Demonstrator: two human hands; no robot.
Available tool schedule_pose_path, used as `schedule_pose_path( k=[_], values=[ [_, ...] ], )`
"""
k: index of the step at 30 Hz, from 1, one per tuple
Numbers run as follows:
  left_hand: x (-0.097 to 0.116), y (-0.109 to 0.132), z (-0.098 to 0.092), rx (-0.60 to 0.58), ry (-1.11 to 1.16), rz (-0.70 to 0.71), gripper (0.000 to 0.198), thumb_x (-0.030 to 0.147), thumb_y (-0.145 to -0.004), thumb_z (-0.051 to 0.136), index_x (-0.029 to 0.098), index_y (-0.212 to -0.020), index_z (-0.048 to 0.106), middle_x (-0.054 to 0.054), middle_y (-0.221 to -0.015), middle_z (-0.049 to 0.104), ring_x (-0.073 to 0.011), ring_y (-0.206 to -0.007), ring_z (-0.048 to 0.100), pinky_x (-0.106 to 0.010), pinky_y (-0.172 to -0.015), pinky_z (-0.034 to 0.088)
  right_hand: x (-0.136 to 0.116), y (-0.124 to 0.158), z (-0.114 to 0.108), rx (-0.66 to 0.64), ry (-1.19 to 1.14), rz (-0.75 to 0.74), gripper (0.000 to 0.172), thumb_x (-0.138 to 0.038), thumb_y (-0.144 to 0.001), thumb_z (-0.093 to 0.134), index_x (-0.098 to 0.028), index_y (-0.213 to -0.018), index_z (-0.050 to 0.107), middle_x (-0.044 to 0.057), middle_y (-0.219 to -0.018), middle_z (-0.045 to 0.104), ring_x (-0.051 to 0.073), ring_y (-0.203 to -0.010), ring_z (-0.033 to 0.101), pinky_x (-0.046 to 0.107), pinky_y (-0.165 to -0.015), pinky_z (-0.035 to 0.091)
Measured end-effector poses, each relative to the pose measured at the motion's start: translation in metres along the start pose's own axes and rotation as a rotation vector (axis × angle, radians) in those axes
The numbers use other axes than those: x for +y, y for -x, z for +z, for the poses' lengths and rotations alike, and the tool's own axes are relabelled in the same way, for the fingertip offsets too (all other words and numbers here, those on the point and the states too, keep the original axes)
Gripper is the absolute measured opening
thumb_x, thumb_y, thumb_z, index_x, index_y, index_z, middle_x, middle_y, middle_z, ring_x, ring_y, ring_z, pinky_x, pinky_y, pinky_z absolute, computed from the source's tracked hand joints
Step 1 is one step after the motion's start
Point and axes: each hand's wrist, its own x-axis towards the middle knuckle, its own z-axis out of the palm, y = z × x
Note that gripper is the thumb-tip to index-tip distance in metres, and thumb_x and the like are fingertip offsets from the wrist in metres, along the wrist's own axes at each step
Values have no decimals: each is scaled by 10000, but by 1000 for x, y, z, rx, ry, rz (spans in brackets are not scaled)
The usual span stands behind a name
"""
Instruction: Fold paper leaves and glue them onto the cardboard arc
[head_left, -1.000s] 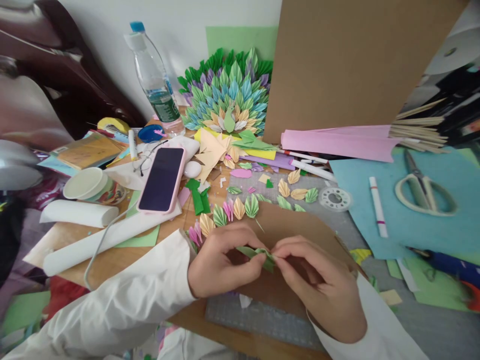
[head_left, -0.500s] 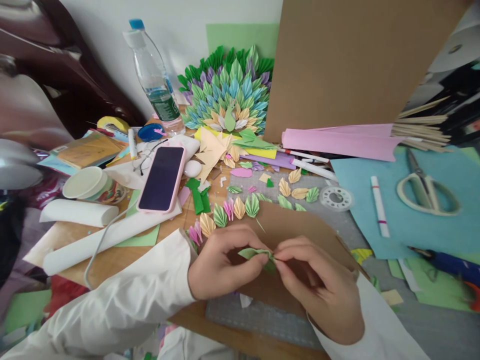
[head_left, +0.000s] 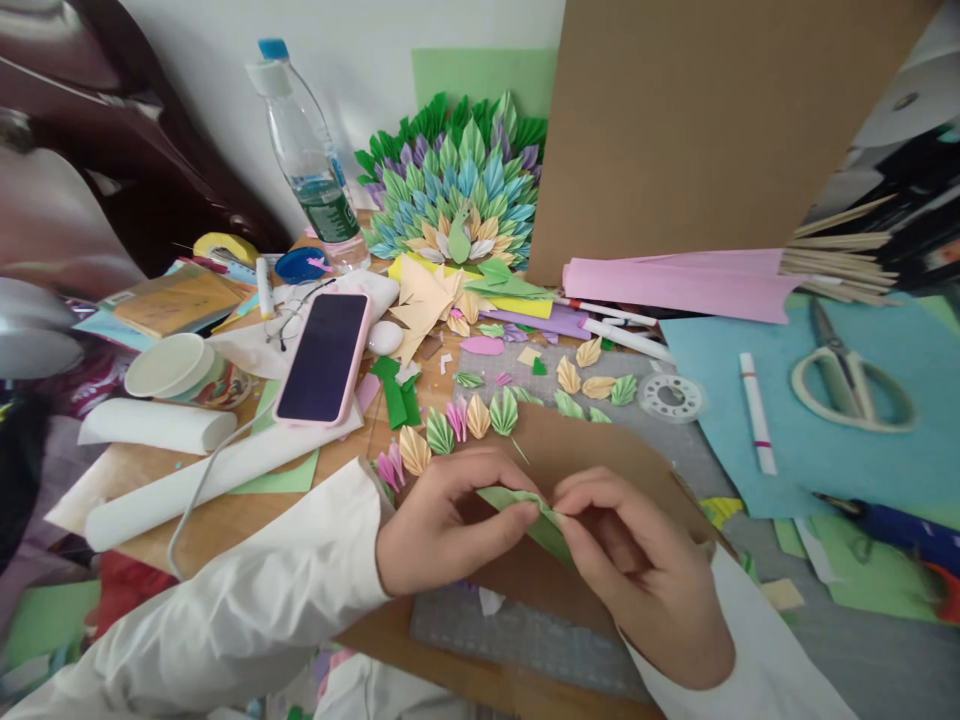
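Both hands meet over a brown cardboard piece (head_left: 577, 450) near the table's front edge. My left hand (head_left: 442, 525) pinches one end of a small folded green paper piece (head_left: 534, 515) between thumb and fingers. My right hand (head_left: 637, 570) pinches the other end, fingers curled. Just beyond my hands, a row of folded paper leaves (head_left: 465, 420) in peach, green and pink lies along the cardboard's far edge.
A pink-cased phone (head_left: 324, 357) lies at left, with paper rolls (head_left: 157, 427), a cup (head_left: 176, 368) and a water bottle (head_left: 307, 160). A paper peacock fan (head_left: 457, 185) leans on the wall. Scissors (head_left: 847, 385) and a glue stick (head_left: 756, 410) lie on blue paper at right. A tape ring (head_left: 670, 397) is nearby.
The green paper piece has been drawn out longer between my fingers, with more of it showing under my right hand. Both hands stay in the same place.
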Motion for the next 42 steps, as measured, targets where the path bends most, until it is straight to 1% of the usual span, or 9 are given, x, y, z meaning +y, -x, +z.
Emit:
schedule_pose_path(
  k=[7,11,15,20,23,29,36,39,42],
  values=[
    [-1,0,-1,-71,-38,16,109,171,-821,589,76,-784,626,-86,-730,616,-153,-658,580,-251,-599,473,-2,-4,-3,-58,26,0,113,-125,-908,536,-234,-911,566,15,-852,591,140,-779,603,230,-662,492],
    [0,-1,-2,-75,-36,65,145,163,-857,556,102,-751,633,-80,-706,629,-144,-652,577,-248,-612,475,-3,-4,-3,-57,15,-3,114,-131,-897,550,-237,-926,577,18,-832,588,147,-747,600,237,-632,499],
    [2,-1,-2,-48,-15,117,132,140,-848,565,109,-749,646,-81,-695,642,-148,-652,587,-250,-615,487,-5,-3,-1,-29,-27,-2,93,-146,-879,574,-232,-914,582,21,-804,581,153,-714,596,241,-602,502],
    [3,-1,-3,-60,1,128,126,122,-834,566,117,-737,646,-78,-683,650,-145,-642,588,-245,-610,495,-7,-3,-1,-35,-50,-14,123,-111,-881,564,-230,-896,593,16,-778,589,149,-694,594,247,-593,498],
    [2,-1,-3,-75,27,104,122,125,-827,571,109,-734,649,-87,-686,651,-150,-649,595,-248,-608,498,-7,-3,-2,-41,-59,-71,180,-71,-870,562,-235,-923,614,13,-794,604,142,-701,601,247,-597,496],
    [0,0,-2,-100,130,28,118,122,-812,582,107,-710,639,-81,-690,627,-146,-634,587,-245,-576,485,-7,-3,-3,-63,52,-204,329,-2,-841,556,-255,-1031,647,18,-840,615,116,-670,583,230,-570,487],
    [-4,2,1,-188,205,-51,131,140,-821,538,93,-733,623,-97,-708,616,-152,-646,573,-252,-579,471,-10,-4,-2,-97,37,-206,283,-17,-844,542,-251,-980,624,13,-764,613,115,-613,563,218,-496,460],
    [-4,3,1,-176,192,-54,144,140,-816,535,85,-725,632,-99,-700,614,-155,-640,573,-253,-572,464,-10,-6,-4,-102,84,-219,270,-31,-848,543,-250,-981,629,13,-771,613,107,-592,560,201,-472,450],
    [-5,3,0,-159,191,-84,154,149,-812,553,98,-688,629,-78,-672,607,-145,-623,561,-246,-570,455,-7,-6,-6,-127,201,-296,310,-41,-849,533,-267,-1035,633,19,-779,631,121,-603,571,221,-503,490]
  ],
)
